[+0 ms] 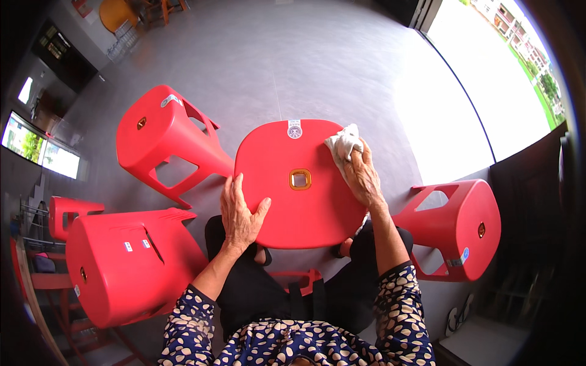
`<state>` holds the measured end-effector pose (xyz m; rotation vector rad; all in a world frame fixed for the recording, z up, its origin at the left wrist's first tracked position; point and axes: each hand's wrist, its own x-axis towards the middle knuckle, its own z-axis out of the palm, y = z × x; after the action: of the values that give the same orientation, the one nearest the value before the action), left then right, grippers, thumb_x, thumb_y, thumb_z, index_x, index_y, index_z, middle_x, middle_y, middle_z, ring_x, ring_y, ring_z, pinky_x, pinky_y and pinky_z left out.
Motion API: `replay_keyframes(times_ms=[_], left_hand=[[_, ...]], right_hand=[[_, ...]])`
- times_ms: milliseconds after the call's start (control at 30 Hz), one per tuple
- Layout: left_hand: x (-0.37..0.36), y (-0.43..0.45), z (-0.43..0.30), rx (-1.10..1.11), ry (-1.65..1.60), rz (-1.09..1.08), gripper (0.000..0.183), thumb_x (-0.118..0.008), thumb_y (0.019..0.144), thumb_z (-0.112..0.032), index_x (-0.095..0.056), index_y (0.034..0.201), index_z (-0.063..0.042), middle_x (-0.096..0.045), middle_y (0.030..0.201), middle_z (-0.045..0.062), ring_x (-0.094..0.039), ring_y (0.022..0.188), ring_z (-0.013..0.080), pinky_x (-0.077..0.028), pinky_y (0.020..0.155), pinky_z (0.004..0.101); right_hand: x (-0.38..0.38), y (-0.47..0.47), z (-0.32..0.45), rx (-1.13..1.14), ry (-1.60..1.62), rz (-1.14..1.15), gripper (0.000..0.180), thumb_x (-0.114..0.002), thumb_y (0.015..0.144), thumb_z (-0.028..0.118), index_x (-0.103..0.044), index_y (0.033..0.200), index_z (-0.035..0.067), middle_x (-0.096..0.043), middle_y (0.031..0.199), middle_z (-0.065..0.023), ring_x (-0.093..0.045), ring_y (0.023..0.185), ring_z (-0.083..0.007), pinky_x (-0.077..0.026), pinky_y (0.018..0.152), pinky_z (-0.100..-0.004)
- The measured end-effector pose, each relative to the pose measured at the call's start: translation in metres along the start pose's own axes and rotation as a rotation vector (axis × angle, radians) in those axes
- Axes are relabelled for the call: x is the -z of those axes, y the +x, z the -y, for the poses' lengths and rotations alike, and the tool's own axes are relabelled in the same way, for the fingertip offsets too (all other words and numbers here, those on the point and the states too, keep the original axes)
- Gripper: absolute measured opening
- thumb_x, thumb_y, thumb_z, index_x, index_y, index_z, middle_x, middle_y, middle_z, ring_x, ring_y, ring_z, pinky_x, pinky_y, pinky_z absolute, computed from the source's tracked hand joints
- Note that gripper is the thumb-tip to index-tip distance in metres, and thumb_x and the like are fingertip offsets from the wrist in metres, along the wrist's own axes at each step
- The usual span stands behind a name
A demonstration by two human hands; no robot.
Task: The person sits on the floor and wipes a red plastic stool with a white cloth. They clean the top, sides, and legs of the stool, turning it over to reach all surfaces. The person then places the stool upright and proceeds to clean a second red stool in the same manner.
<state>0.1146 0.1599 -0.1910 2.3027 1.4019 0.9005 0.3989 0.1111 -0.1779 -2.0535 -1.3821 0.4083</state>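
Observation:
A red plastic stool (274, 215) stands upright between my knees, its rounded square seat facing up. A gold-rimmed hole marks the middle of the seat, and a sticker sits at its far edge. My left hand (242, 210) rests on the seat's left edge, fingers over the rim and thumb on top. In my right hand (361, 176) is a bunched white cloth (344, 142), pressed against the far right corner of the seat. Part of the cloth hangs along the stool's right side, largely hidden by my hand and forearm.
More red stools surround me: one at the far left (146, 132), a stickered one at near left (114, 256), a smaller-looking one behind it (64, 218), and one at right (476, 228). Sunlit doorway (480, 78) opens at right. Grey floor (256, 59) stretches ahead.

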Motion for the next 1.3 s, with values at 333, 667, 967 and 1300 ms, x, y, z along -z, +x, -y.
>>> replay_keyframes(times_ms=[333,667,967,1300], left_hand=[[-0.007,-0.002,0.004,0.155,-0.393,-0.050,0.074,-0.076,0.080,-0.016,-0.035,0.140,0.002,-0.046,0.132,0.020,-0.048,0.121,0.0319,-0.040,0.103,0.0414],[-0.011,-0.003,0.009,0.643,-0.938,-0.033,0.059,-0.067,0.091,-0.023,-0.039,0.135,0.003,-0.053,0.126,0.014,-0.052,0.113,0.0190,-0.044,0.098,0.0333],[-0.019,0.002,0.022,0.584,-0.882,0.029,0.054,-0.071,0.089,-0.026,-0.048,0.130,0.002,-0.059,0.118,0.012,-0.059,0.102,0.0179,-0.050,0.088,0.0319],[-0.032,0.097,0.047,0.457,-1.063,0.433,0.043,-0.072,0.088,-0.013,-0.058,0.125,0.003,-0.067,0.106,0.007,-0.064,0.090,0.0117,-0.054,0.081,0.0272]], right_hand=[[-0.004,0.079,0.007,0.055,-0.138,0.126,0.029,-0.045,0.096,0.030,-0.051,0.115,0.010,-0.055,0.116,-0.0177,-0.057,0.105,-0.0407,-0.046,0.086,-0.0497],[-0.041,0.126,0.063,0.285,-0.342,0.325,0.028,-0.041,0.096,0.031,-0.057,0.100,0.008,-0.064,0.097,-0.0108,-0.063,0.092,-0.0310,-0.046,0.081,-0.0451],[-0.008,0.125,0.001,0.387,-0.432,0.316,0.029,-0.035,0.098,0.026,-0.058,0.099,0.008,-0.065,0.097,-0.0163,-0.063,0.091,-0.0358,-0.048,0.077,-0.0489],[0.031,0.045,-0.023,-0.136,-0.174,0.120,0.035,-0.042,0.094,0.033,-0.054,0.106,0.003,-0.061,0.104,-0.0224,-0.058,0.100,-0.0419,-0.044,0.087,-0.0530]])
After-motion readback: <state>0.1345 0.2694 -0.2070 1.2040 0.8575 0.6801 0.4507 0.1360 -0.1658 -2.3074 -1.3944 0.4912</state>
